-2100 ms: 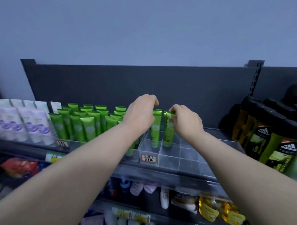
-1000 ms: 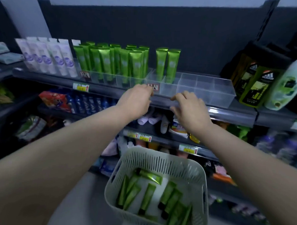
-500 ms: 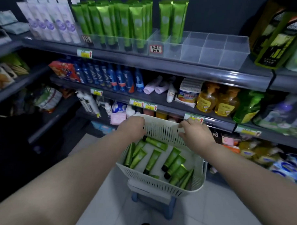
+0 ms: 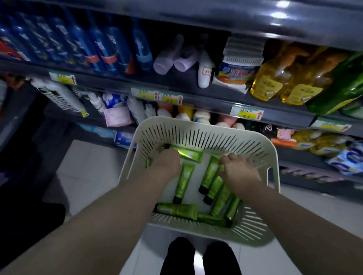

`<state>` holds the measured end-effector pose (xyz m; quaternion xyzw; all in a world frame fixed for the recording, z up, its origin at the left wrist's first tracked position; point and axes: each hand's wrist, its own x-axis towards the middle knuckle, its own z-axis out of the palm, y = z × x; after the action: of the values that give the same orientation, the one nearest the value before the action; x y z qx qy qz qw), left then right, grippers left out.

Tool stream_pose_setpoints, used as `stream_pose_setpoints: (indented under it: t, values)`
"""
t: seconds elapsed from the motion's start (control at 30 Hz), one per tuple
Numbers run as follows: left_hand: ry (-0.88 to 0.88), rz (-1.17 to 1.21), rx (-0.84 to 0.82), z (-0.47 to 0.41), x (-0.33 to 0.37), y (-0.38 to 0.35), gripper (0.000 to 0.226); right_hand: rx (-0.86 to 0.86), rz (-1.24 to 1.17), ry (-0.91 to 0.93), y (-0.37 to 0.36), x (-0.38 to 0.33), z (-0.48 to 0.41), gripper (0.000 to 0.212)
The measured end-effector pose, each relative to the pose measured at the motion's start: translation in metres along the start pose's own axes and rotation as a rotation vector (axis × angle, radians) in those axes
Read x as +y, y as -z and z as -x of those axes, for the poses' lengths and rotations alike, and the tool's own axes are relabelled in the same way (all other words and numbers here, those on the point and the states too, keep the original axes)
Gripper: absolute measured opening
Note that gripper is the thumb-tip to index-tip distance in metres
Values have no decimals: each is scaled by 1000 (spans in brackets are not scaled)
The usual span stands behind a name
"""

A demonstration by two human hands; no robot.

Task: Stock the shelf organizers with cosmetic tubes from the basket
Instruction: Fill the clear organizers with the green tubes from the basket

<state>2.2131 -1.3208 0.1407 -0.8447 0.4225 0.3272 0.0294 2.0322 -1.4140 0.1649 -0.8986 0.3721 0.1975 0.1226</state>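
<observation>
Nearest you, your dark feet (image 4: 179, 258) stand on the pale tiled floor (image 4: 88, 175), just behind the basket (image 4: 253, 234). Both bare forearms reach down over its near wall. Inside, the green tubes (image 4: 183, 183) lie loose on the bottom. One tube (image 4: 176, 210) runs crosswise along the near wall, one points away from you in the middle, and a bunch (image 4: 219, 198) fans out beneath your right wrist.

Your left hand (image 4: 166, 163) is down in the far left of the basket with its back to you. It lies over the end of a far tube (image 4: 189, 155) that runs crosswise by the far wall. The fingers are hidden, so I cannot tell whether it grips. Your right hand (image 4: 239, 172) is at the far right, fingers (image 4: 227, 159) curled down onto the top of the bunch. Whether they pinch a tube I cannot tell.

Beyond the rim is the shelf (image 4: 198, 96), its edge carrying yellow price tags (image 4: 246, 113). On it stand blue bottles (image 4: 101, 50) to the left, lilac tubes (image 4: 173, 59) lying in the middle, yellow bottles (image 4: 267, 82) and a green pouch (image 4: 347, 85) to the right. The far parts are blurred.
</observation>
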Motion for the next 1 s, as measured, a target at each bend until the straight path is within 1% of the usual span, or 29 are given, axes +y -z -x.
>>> stream_pose_setpoints:
  t: [0.13,0.23,0.3,0.43,0.47,0.57,0.6,0.7,0.8,0.83,0.87,0.93,0.97,1.0]
  values:
    - [71,76,-58,-33,0,-34,26,25,32,4,-22,9,-25,36]
    - [129,131,-77,-49,1,-53,25,3,14,8,-35,15,-40,33]
    - [172,156,-83,-57,4,-66,38,-28,34,-2,-46,22,-46,30]
    - [257,196,-88,-65,13,-89,69,-173,34,-20,-62,29,-57,31]
    - [266,207,-86,-65,15,-91,68,-193,32,-16,-65,28,-60,31]
    - [237,155,-79,-60,16,-86,37,-245,-27,23,-74,22,-64,36]
    - [228,147,-54,-58,12,-81,31,-263,-41,50,-76,19,-65,39]
    - [199,195,34,-52,-6,-65,19,-327,-76,103,-84,7,-66,49]
    - [150,259,85,-45,-23,-46,16,-367,-89,139,-92,-7,-62,41]
    - [137,280,87,-42,-27,-41,17,-356,-74,153,-92,-12,-61,38]
    - [116,300,94,-40,-29,-38,21,-317,-61,145,-91,-13,-62,36]
    - [81,314,117,-40,-34,-36,29,-196,-73,68,-82,-13,-71,36]
    - [71,310,127,-41,-34,-35,31,-148,-83,32,-80,-12,-77,40]
    - [65,309,131,-42,-33,-35,32,-138,-83,6,-79,-11,-82,46]
